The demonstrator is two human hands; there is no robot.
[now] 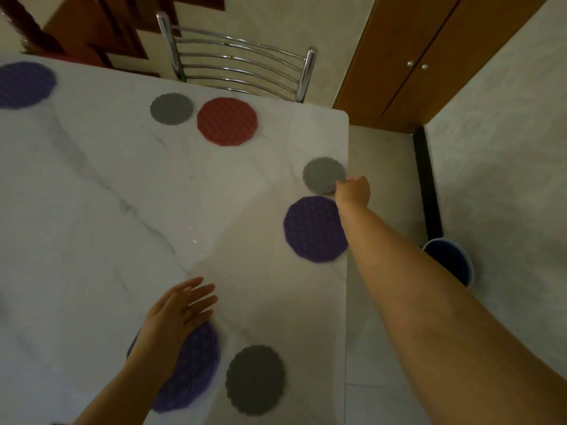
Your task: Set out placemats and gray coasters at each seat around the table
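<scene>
On the white marble table (pixel 122 194) my right hand (pixel 352 191) pinches the edge of a gray coaster (pixel 322 174) at the table's right edge, just beyond a purple placemat (pixel 314 230). My left hand (pixel 181 311) hovers open, fingers straight, over a nearer purple placemat (pixel 196 369), which has a gray coaster (pixel 256 380) to its right. At the far side a red placemat (pixel 227 121) lies with a gray coaster (pixel 171 108) on its left. Another purple placemat (pixel 26 84) sits at the far left.
A chrome chair (pixel 239 62) stands at the table's far side behind the red placemat. A wooden cabinet (pixel 408 62) is at the back right. On the floor to the right are a black strip (pixel 428 185) and a dark blue round object (pixel 451 262).
</scene>
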